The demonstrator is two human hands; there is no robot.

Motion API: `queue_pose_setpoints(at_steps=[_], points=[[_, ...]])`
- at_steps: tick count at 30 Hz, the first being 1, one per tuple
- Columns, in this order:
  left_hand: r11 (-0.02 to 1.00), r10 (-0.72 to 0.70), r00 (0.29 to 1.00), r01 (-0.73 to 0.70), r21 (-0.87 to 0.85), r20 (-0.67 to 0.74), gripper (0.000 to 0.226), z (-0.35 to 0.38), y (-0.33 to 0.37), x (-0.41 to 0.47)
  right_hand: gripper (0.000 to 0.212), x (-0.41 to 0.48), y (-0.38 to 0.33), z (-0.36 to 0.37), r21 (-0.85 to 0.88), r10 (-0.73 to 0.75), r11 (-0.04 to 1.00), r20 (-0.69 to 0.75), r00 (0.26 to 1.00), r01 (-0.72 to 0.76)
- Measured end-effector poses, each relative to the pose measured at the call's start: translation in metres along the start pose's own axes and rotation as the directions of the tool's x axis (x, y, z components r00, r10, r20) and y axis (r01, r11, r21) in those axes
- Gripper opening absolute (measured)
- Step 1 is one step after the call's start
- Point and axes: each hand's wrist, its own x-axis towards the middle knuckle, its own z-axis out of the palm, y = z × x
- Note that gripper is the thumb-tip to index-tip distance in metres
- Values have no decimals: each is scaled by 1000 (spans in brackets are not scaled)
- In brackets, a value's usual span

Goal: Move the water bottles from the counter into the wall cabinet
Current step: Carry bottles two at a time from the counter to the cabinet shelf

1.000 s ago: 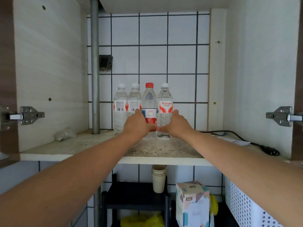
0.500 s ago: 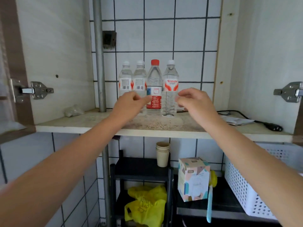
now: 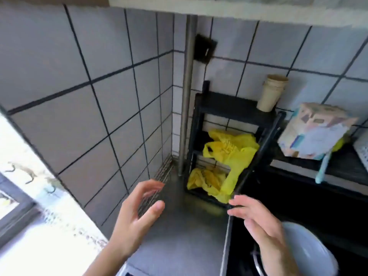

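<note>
No water bottle is in view now. Only the front edge of the wall cabinet's shelf (image 3: 229, 11) shows along the top of the frame. My left hand (image 3: 137, 216) hovers above the steel counter (image 3: 179, 226), fingers spread and loosely bent, holding nothing. My right hand (image 3: 256, 222) is beside it over the edge of the dark sink (image 3: 298, 206), also empty with relaxed fingers. The picture is blurred by head motion.
A black rack (image 3: 229, 108) in the corner holds yellow plastic bags (image 3: 227, 156) and a stack of paper cups (image 3: 271, 92). A grey pipe (image 3: 187, 96) runs up the tiled corner. A patterned carton (image 3: 316, 130) stands right; a white bowl (image 3: 310, 251) sits in the sink.
My view has swung down from the cabinet shelf with its bottles to the counter. Both hands left the bottles and dropped low, empty.
</note>
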Motion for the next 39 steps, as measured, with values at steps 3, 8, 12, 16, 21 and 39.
queue_pose_setpoints(at_steps=[3,8,12,16,21,39], points=[[978,-208,978,208,-25,-1,48,-16,-60,-60,45,-45,71,23,-4,203,979,67,977,-203],[898,-431,901,425,-112,-42,48,-37,-128,-153,40,-105,150,49,52,447,891,79,891,-452],[820,-554,825,517,-246,-112,47,-51,-158,-205,36,-126,164,81,56,554,826,98,827,-561],[791,-597,787,545,-278,-156,44,-63,-171,-227,39,-122,158,109,76,536,838,60,842,-540],[769,-633,732,560,-309,-251,42,-65,-166,-247,36,-119,157,131,61,565,815,136,814,-576],[666,-655,154,581,-469,-740,56,44,-60,-426,43,-124,187,165,-214,481,769,814,326,-602]])
